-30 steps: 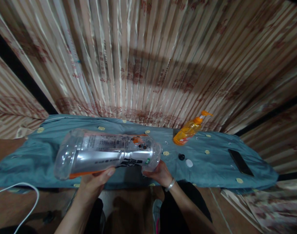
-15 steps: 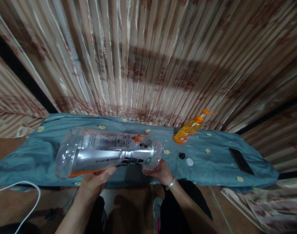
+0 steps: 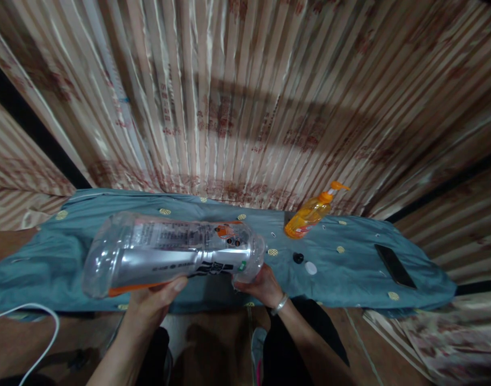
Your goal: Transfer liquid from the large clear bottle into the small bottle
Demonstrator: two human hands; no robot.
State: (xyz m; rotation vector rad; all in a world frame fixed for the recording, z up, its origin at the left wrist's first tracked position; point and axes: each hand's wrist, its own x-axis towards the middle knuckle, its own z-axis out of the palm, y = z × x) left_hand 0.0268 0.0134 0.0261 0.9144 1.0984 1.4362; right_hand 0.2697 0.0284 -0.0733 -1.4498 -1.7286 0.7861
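A large clear plastic bottle (image 3: pixel 176 257) with a silver and orange label lies sideways in the air over the cloth, its base to the left. My left hand (image 3: pixel 156 295) grips the body from below, thumb along the near side of the label; its other fingers are hidden behind the bottle. At the right end, my right hand (image 3: pixel 265 287), with a silver bracelet on the wrist, is closed at the bottle's shoulder and neck. Clear plastic shows beside its fingertips, and exactly what they pinch is partly hidden.
On the teal cloth (image 3: pixel 350 279) stand or lie an orange pump bottle (image 3: pixel 307 217), a black cap (image 3: pixel 298 258), a white round cap (image 3: pixel 310 268) and a dark phone (image 3: pixel 395 266). A pleated curtain (image 3: pixel 245 107) hangs behind. A white cable (image 3: pixel 54 321) loops at lower left.
The whole view has shifted slightly, so things sit a little further left. Both hands keep the same hold on the bottle.
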